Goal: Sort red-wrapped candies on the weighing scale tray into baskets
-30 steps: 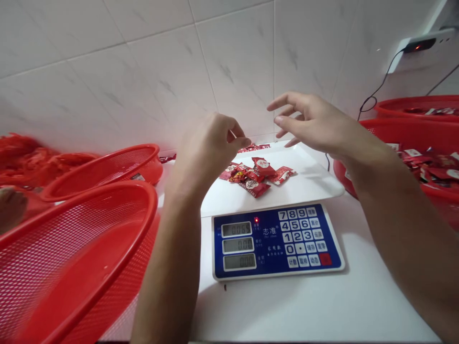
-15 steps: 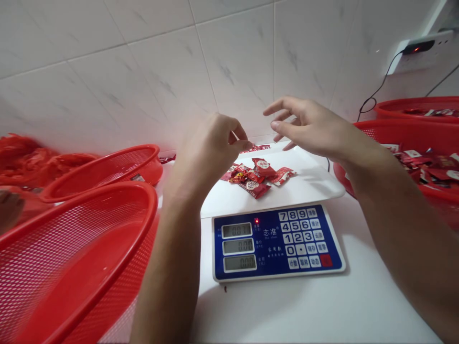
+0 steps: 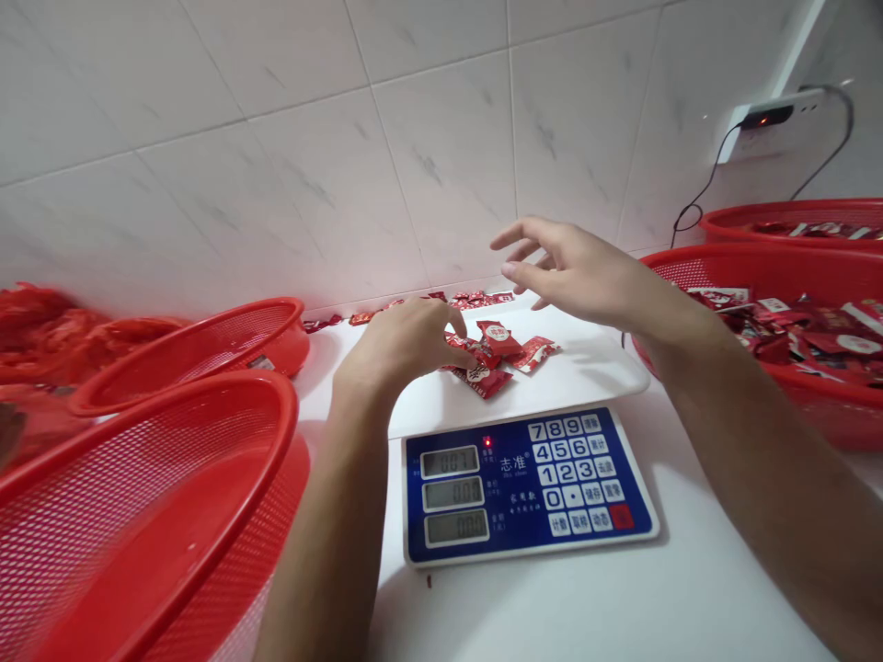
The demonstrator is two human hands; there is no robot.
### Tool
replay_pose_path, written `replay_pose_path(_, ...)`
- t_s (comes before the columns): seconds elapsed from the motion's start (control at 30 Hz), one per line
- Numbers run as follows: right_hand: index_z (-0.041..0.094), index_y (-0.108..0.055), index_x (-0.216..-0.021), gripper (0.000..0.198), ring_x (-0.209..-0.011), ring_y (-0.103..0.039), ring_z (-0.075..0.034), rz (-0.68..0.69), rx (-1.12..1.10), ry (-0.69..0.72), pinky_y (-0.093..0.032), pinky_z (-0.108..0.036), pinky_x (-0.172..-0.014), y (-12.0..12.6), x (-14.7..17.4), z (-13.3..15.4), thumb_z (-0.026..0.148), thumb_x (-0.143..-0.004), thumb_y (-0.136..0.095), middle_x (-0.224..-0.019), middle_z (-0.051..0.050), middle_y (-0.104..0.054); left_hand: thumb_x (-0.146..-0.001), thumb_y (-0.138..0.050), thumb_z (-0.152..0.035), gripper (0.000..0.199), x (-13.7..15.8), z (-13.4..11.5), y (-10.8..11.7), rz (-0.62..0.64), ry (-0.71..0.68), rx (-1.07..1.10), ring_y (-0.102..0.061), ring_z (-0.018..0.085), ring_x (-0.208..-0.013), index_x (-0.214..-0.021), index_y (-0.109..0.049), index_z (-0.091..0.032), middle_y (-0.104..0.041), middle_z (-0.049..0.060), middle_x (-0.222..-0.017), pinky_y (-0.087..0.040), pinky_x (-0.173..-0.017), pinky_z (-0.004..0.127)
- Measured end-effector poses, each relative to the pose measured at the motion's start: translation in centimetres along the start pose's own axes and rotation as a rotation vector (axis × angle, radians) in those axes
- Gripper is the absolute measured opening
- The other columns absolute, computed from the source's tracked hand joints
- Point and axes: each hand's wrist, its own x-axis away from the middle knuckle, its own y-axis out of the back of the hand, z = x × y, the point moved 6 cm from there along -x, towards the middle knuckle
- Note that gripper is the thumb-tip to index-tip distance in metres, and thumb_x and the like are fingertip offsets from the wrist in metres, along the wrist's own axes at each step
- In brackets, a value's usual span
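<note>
Red packets (image 3: pixel 500 336) lie bunched near the middle of the white tray (image 3: pixel 600 379) on the scale (image 3: pixel 507 501), which stands on the worktop (image 3: pixel 621 602). You seem to be in the middle of weighing or arranging this small pile. As I judge it, your next move calls for a light touch, with fingertips on the packets and little pressure on the tray, so the reading can settle.

Your left hand (image 3: pixel 407 342) reaches in low from the left, back uppermost, with fingers and thumb bent down at the pile's left edge; they hide the contact, so I can't tell whether that grip has closed on a packet. Your right hand (image 3: pixel 579 274) hangs above the tray's far right part, wrist bent, palm inward, fingers loosely spread and holding nothing.
</note>
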Motion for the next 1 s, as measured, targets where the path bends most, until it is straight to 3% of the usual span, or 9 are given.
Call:
replay_pose_path(0.2,0.019,-0.067,-0.103,0.021,-0.083,-0.060,-0.020,-0.007,-0.026,0.003,-0.051,-0.032,-0.071,-0.1,0.0,0.0,0.019,-0.083,-0.071,-0.092,-0.007,-0.064,-0.082,-0.068,-0.038,0.027,-0.6,-0.9,-0.8,0.053,-0.081,0.068,-0.066,0.024,-0.085,-0.106,-0.077,-0.032,-0.074,0.005,-0.098,-0.046,-0.072,0.031)
replay_pose_path(0.33,0.020,-0.067,-0.105,0.022,-0.082,-0.061,-0.020,-0.004,0.022,0.000,-0.051,-0.032,-0.070,-0.1,0.0,0.1,0.021,-0.083,-0.071,-0.093,-0.007,-0.064,-0.081,-0.067,-0.028,0.032,-0.9,-1.2,-1.2,0.055,-0.168,0.103,-0.065,0.023,-0.091,-0.111,-0.075,-0.034,-0.074,0.003,-0.102,-0.045,-0.077,0.030)
replay_pose_path(0.57,0.021,-0.068,-0.109,0.024,-0.080,-0.062,-0.019,-0.011,0.066,0.006,-0.052,-0.029,-0.065,0.0,-0.1,-0.3,0.026,-0.085,-0.071,-0.099,-0.008,-0.066,-0.083,-0.067,-0.027,0.019,0.0,-1.0,-0.1,-0.004,-0.176,0.072,-0.062,0.020,-0.084,-0.101,-0.074,-0.028,-0.070,0.003,-0.095,-0.042,-0.067,0.028)
replay_pose_path(0.67,0.019,-0.069,-0.107,0.024,-0.076,-0.062,-0.016,-0.008,0.051,0.019,-0.050,-0.026,-0.060,0.1,0.0,-0.1,0.033,-0.088,-0.071,-0.098,-0.008,-0.067,-0.084,-0.070,-0.034,0.013,1.9,-0.8,2.1,-0.165,-0.150,0.091,-0.060,0.019,-0.077,-0.096,-0.074,-0.029,-0.068,0.002,-0.091,-0.040,-0.061,0.028)
replay_pose_path(0.87,0.014,-0.068,-0.078,0.052,-0.058,-0.054,-0.009,0.225,-0.090,0.139,-0.042,-0.019,-0.049,-0.3,1.2,2.9,0.062,-0.094,-0.054,-0.072,-0.004,-0.063,-0.085,-0.073,-0.032,0.009,6.8,-3.1,7.4,-0.793,-0.285,0.169,-0.063,0.022,-0.081,-0.093,-0.073,-0.027,-0.067,0.002,-0.087,-0.051,-0.074,0.036)
replay_pose_path(1.0,0.018,-0.064,-0.074,0.048,-0.054,-0.051,-0.010,0.147,-0.101,0.133,-0.037,-0.023,-0.047,0.4,1.7,4.0,0.060,-0.093,-0.056,-0.065,-0.002,-0.059,-0.083,-0.077,-0.025,0.016,7.7,-4.3,8.0,-0.928,-0.333,0.176,-0.065,0.022,-0.086,-0.099,-0.072,-0.024,-0.066,0.002,-0.089,-0.054,-0.085,0.040)
